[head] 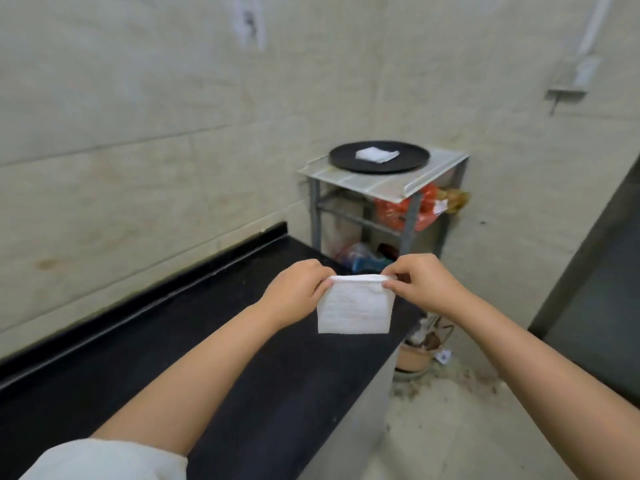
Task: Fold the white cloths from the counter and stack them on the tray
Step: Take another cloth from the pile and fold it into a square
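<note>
Head view | left hand (294, 292) and right hand (420, 287) pinch a folded white cloth (355, 308) by its top corners above the bench (173, 341) | one folded cloth (376, 155) already on tray (346, 161) | this one not yet stacked

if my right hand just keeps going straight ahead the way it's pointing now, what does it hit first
Your right hand, pinching the white cloth, points left toward your left hand at the other top corner. It would likely meet that hand first, though depth is hard to judge.

You have no readable text, label, brand or number anywhere here. The red packaging (403, 211) on the rack's shelf at centre right carries print, but it is too blurred for you to read.
</note>
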